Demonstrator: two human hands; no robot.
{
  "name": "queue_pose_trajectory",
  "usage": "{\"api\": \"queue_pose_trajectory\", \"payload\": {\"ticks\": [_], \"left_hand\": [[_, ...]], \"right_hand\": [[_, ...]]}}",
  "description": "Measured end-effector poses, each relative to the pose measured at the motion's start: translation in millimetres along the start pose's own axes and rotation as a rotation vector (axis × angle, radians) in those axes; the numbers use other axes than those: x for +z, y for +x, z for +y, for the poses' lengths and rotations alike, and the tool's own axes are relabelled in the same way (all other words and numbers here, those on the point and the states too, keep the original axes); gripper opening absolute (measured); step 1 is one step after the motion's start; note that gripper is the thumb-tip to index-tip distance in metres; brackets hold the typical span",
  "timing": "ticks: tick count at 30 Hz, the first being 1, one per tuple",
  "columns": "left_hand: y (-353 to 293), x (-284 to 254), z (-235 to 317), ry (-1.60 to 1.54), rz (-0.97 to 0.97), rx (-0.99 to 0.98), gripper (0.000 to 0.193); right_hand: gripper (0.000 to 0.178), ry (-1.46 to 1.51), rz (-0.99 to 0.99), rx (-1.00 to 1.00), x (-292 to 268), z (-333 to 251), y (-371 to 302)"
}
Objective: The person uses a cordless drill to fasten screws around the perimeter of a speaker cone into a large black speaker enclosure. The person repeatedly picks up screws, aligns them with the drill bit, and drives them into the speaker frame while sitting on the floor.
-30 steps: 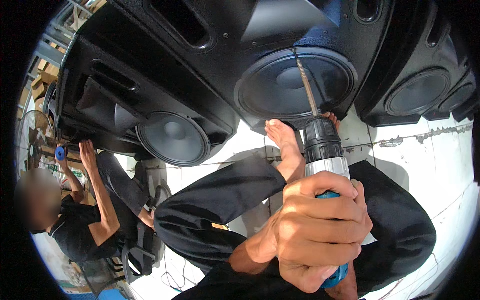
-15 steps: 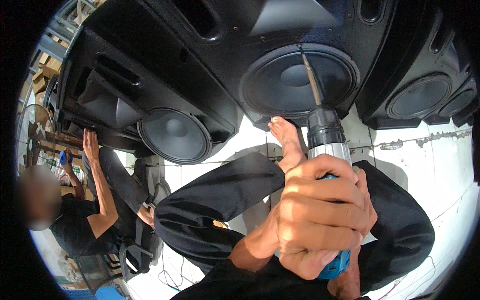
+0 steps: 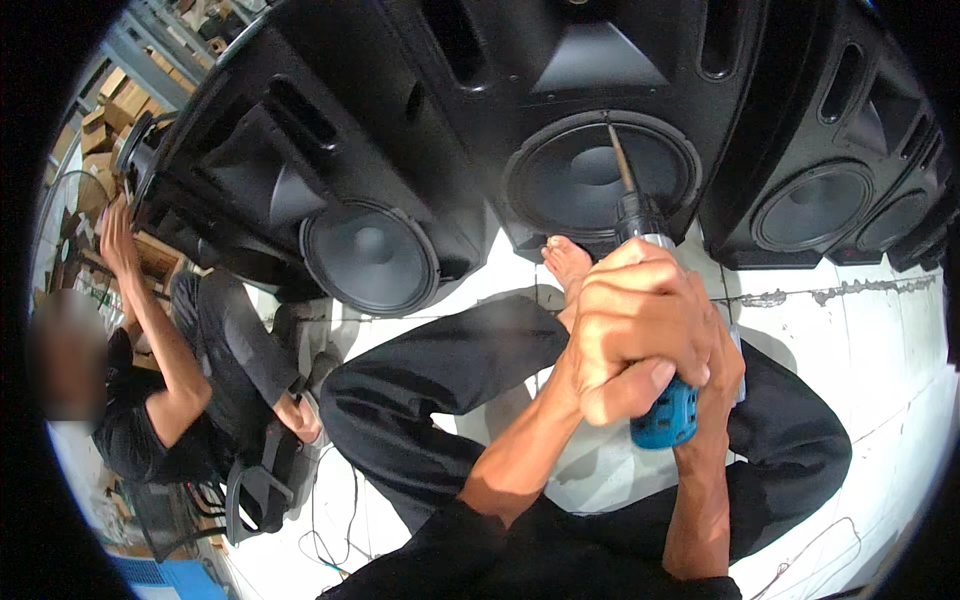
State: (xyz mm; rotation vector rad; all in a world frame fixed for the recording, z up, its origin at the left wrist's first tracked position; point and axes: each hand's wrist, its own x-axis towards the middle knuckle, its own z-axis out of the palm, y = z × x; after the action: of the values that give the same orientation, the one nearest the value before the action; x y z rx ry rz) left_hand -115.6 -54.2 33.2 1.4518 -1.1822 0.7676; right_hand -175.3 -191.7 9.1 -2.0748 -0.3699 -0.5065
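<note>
Both my hands are closed around a cordless drill point(image 3: 664, 418) with a blue body. My left hand point(image 3: 625, 330) wraps over its top and back, hiding most of it. My right hand point(image 3: 724, 352) grips it from the right side, its fingers partly hidden behind the left. From the black chuck point(image 3: 636, 213) a long, thin driver bit point(image 3: 622, 163) points away from me. Its tip lies at the upper rim of a round black woofer point(image 3: 560, 182) in the middle speaker cabinet point(image 3: 500, 120); whether it touches a screw is too small to tell.
Other black speaker cabinets stand left point(image 3: 240, 170) and right point(image 3: 770, 130). A co-worker sits at the left, one arm point(image 3: 160, 320) raised toward cardboard boxes point(image 3: 125, 100). Thin cables point(image 3: 335, 545) lie on the white tiled floor point(image 3: 800, 420). My bare foot point(image 3: 568, 262) rests before the middle cabinet.
My hands and the drill have moved away from me, toward the middle cabinet, and look smaller. The view has shifted slightly. The co-worker's hand has left the left cabinet and risen toward the boxes.
</note>
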Motion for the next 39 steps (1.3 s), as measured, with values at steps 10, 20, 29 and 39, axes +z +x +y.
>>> {"api": "queue_pose_trajectory", "payload": {"ticks": [10, 20, 29, 39], "left_hand": [[-48.0, -132.9, 166.5, 0.729, 0.417, -0.594, 0.020], [-341.8, -168.8, 246.4, 0.961, -0.430, -1.823, 0.015], [-427.2, -166.4, 224.0, 1.043, -0.197, -1.646, 0.016], [-380.6, -178.9, 275.8, 0.982, 0.053, -1.549, 0.019]], "right_hand": [[0.045, -0.227, -0.004, -0.030, -36.9, 21.1, -63.7], [0.041, 0.257, -0.178, 0.028, -88.5, 92.0, -133.2], [0.039, 0.279, -0.208, 0.193, -60.7, 48.7, -131.5], [0.040, 0.291, -0.226, 0.491, -51.1, -1.0, -156.3]]}}
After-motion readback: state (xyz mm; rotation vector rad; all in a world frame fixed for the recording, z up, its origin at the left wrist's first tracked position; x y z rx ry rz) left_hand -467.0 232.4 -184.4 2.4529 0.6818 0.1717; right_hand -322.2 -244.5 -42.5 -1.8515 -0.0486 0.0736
